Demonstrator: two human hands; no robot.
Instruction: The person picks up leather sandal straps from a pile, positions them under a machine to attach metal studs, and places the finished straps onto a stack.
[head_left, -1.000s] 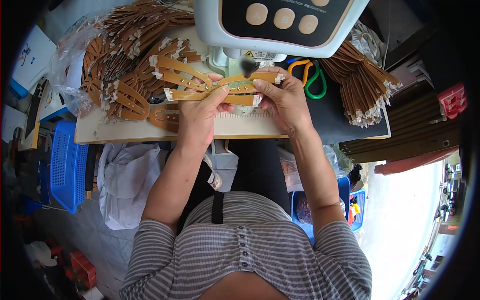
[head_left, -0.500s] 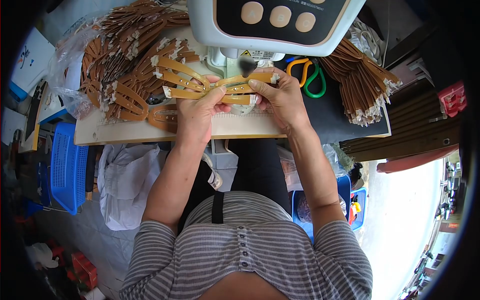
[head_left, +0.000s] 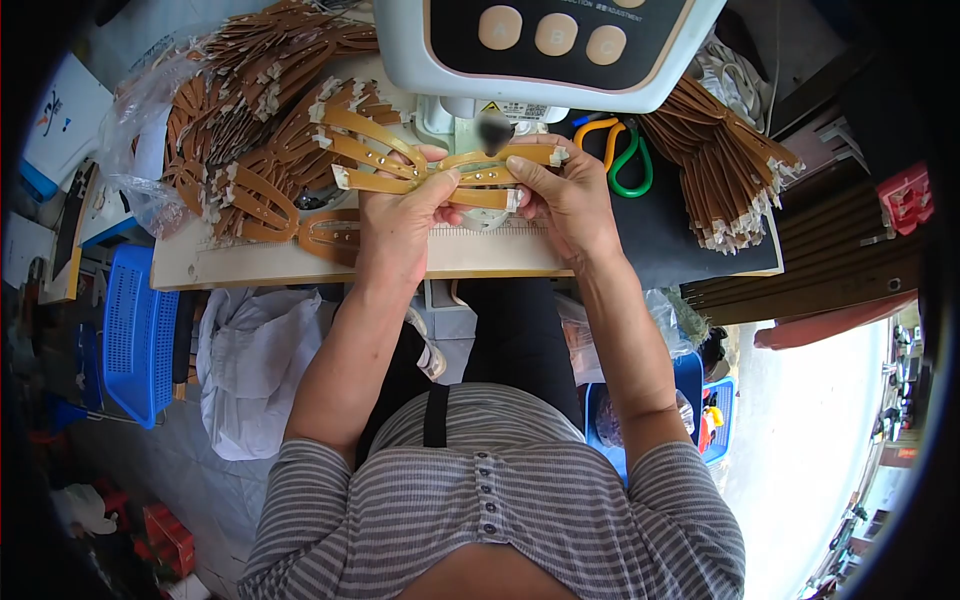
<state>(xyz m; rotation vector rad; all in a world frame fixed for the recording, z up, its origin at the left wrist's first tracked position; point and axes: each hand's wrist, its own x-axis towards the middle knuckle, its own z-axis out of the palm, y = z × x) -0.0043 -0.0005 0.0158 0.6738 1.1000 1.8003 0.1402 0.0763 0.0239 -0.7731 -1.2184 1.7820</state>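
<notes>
Both hands hold a tan studded strap piece [head_left: 484,176], which looks like a sandal upper. Its several straps spread out at each side, with whitish material at the ends and shiny studs along the middle. My left hand [head_left: 398,225] is closed on it, thumb on top near the centre and fingers beneath. On the other side my right hand [head_left: 575,200] pinches it, thumb over the straps; the other fingers are partly hidden. Just above the piece hangs a dark, blurred machine tip [head_left: 494,132], under a white machine head [head_left: 400,65] with round lettered buttons.
Stacks of brown strap pieces [head_left: 265,75] cover the table's left side, and another bundle [head_left: 715,165] lies right. Orange-handled [head_left: 597,130] and green-handled [head_left: 630,170] tools lie beside my right hand. A ruler edge [head_left: 300,262] runs along the table front. Blue baskets [head_left: 140,335] stand below.
The strap piece and both hands have shifted slightly to the right. The grip of both hands stays much the same.
</notes>
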